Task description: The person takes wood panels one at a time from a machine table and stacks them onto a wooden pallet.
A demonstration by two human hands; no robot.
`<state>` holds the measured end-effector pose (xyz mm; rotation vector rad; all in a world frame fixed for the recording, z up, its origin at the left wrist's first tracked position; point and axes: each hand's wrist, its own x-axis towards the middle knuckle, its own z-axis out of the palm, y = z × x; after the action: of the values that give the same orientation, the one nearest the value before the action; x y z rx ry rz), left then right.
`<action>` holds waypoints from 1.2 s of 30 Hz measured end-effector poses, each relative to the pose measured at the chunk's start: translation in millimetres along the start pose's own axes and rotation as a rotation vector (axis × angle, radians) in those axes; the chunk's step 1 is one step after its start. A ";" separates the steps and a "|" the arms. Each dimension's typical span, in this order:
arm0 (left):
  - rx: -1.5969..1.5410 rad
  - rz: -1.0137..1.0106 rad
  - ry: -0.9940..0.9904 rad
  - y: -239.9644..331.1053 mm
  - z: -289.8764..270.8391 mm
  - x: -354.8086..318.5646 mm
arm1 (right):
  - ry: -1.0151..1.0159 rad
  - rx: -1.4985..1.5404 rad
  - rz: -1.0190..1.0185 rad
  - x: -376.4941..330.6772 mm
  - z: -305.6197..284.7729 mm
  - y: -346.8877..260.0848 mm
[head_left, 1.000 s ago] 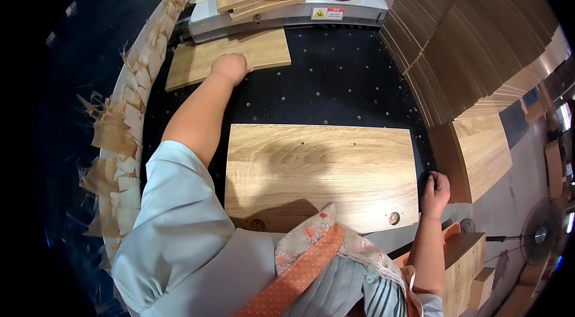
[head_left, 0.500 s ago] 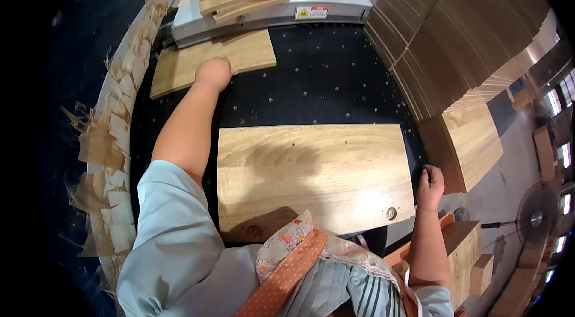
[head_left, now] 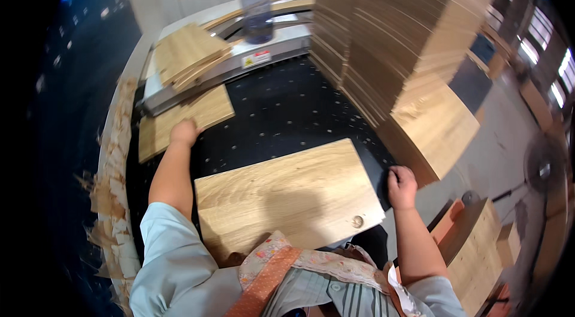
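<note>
A light wood-grain board (head_left: 168, 128) lies at the far left of the black studded table (head_left: 263, 122). My left hand (head_left: 184, 132) is closed at the near edge of that board, its fingertips hidden behind the back of the hand. Right in front of me is a larger wood-grain board (head_left: 287, 191), lying flat, with a round hole (head_left: 357, 221) near its right corner. Its near left part is hidden by my apron (head_left: 269, 263). Beside the larger board's right end, at the table's edge, my right hand (head_left: 402, 187) has its fingers curled in; I cannot see whether anything is in them.
Several boards (head_left: 188, 53) are stacked on the white ledge (head_left: 287, 34), next to a blue-capped bottle (head_left: 257, 11). A tall stack of boards (head_left: 383, 29) stands at the right. Torn tape (head_left: 114, 227) lines the left rim. A fan (head_left: 542, 167) stands at far right.
My view has tilted and swung up and to the right, so the bottle's cap now shows. Both hands stay at about the same places beside the boards.
</note>
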<state>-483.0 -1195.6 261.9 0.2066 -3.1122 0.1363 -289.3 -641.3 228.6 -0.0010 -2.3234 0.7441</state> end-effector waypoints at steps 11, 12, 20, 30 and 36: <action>-0.945 -0.162 -0.002 16.6 -60.2 -145.7 | 0.011 0.233 -0.028 -0.1 -7.9 -2.4; -0.996 -0.237 0.050 16.8 -60.0 -169.2 | -0.001 0.257 -0.036 -1.2 -9.0 -2.0; -1.617 -0.376 -0.005 25.9 -23.6 -311.2 | -0.248 0.562 0.078 4.4 -7.6 4.2; -1.813 -0.274 0.016 66.5 -17.3 -348.0 | -0.828 0.778 0.161 -25.1 -46.2 -48.5; -1.748 -0.365 0.035 70.1 -23.8 -346.4 | -0.796 0.741 0.059 -31.7 -52.2 -51.5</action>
<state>-148.6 -1078.9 270.9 0.5747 -1.9393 -2.1941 -222.9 -663.9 266.8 0.6633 -2.5821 1.8527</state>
